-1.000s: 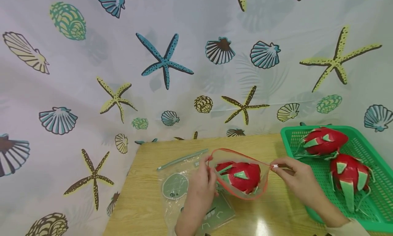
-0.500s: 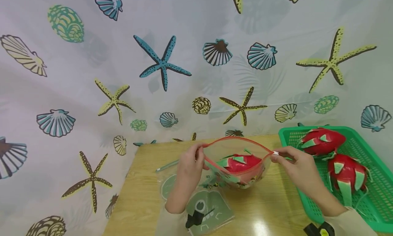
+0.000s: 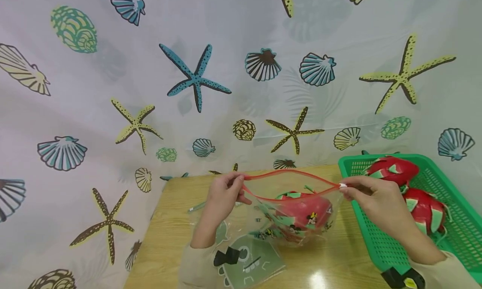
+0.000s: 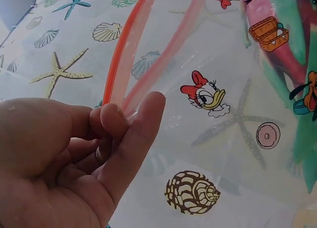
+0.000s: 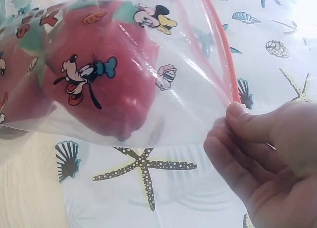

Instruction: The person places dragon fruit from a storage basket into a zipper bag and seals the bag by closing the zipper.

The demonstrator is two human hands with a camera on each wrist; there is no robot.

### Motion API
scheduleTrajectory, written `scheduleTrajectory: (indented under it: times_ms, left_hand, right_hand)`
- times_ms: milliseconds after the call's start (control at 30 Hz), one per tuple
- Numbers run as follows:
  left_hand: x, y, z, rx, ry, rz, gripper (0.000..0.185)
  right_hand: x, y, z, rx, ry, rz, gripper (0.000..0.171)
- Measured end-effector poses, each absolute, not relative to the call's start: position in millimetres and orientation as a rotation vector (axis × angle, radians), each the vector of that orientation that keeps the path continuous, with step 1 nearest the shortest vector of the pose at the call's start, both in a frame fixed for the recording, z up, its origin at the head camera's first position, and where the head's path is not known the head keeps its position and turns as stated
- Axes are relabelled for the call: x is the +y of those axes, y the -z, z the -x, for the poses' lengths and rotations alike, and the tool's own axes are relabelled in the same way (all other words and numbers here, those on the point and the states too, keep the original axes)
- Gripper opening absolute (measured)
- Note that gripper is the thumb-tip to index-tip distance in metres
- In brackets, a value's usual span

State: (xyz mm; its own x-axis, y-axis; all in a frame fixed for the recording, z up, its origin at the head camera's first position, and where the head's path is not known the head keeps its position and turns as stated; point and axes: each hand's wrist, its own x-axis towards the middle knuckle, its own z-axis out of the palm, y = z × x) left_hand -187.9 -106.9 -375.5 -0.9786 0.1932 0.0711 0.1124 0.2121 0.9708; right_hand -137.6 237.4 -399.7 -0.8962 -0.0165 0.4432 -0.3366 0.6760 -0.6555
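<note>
A clear zip bag (image 3: 269,209) with a red rim and cartoon prints hangs between my hands, its mouth partly apart. Red dragon fruit (image 3: 306,209) with green scales lies inside, seen through the front wall. My left hand (image 3: 223,195) pinches the left end of the red rim, thumb against forefinger. At the other end, beside the white slider (image 3: 343,185), my right hand (image 3: 380,199) grips the corner between thumb and fingers. The right wrist view shows the fruit (image 5: 106,74) filling the bag's lower part; the thumb there covers the slider.
A green basket (image 3: 370,234) at the right bears two more dragon fruits (image 3: 425,209). Flat on the wooden table (image 3: 165,234) lies a clear bag with green prints (image 3: 256,259), below the held bag. A patterned curtain (image 3: 226,113) stands behind the table.
My hands have raised the bag's rim and spread its ends apart. The mouth has narrowed and tipped upward, so the fruit shows through the front wall. My left hand has moved left.
</note>
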Motion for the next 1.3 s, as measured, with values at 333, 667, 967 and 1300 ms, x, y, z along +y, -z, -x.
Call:
scheduleTrajectory:
  times_ms: [333, 667, 967, 1300]
  left_hand:
    - [-111.6, 399.3, 199.7, 2.394, -1.901, -0.215, 0.024]
    - [-117.6, 403.7, 201.9, 2.682, -1.637, -0.176, 0.026]
    - [-109.5, 397.7, 194.6, 3.183, -1.089, -0.230, 0.028]
    - [-69.7, 387.8, 183.9, 3.386, -1.039, -0.440, 0.021]
  right_hand:
    - [228.7, 409.3, 144.1, -2.444, -1.064, -0.350, 0.015]
    - [218.9, 412.5, 149.1, -2.443, -1.137, -0.400, 0.022]
    - [217.3, 412.4, 151.0, -2.455, -1.179, -0.338, 0.016]
    - [221.4, 412.8, 156.6, -2.443, -1.188, -0.346, 0.016]
